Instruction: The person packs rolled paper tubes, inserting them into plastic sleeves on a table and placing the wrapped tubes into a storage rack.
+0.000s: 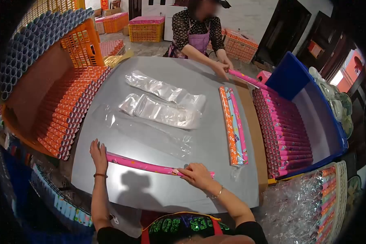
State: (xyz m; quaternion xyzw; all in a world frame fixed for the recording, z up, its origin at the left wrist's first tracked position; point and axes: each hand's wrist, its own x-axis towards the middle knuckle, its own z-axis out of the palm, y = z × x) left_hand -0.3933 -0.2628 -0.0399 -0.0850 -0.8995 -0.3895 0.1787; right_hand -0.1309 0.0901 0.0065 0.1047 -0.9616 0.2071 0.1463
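Observation:
A pink patterned roll of wrapping paper (144, 164) lies across the near part of the grey table (240, 191). My left hand (98, 156) is at its left end, fingers stretched out, the palm side against the tip. Near the other end, my right hand (197, 175) closes over the roll from above, and a short piece sticks out past it. Beyond the roll lie clear plastic sleeves (166, 112), some stacked and one spread flat. On the table's right side, orange, light blue and pink rolls (234, 126) lie side by side, with clear plastic showing at their near end.
Across the table a person (199, 36) holds another pink roll (248, 78) over a blue crate (327, 134) of pink rolls. An orange crate (83, 44) with orange rolls stands left. Plastic-wrapped rolls (327, 203) fill a bin at lower right.

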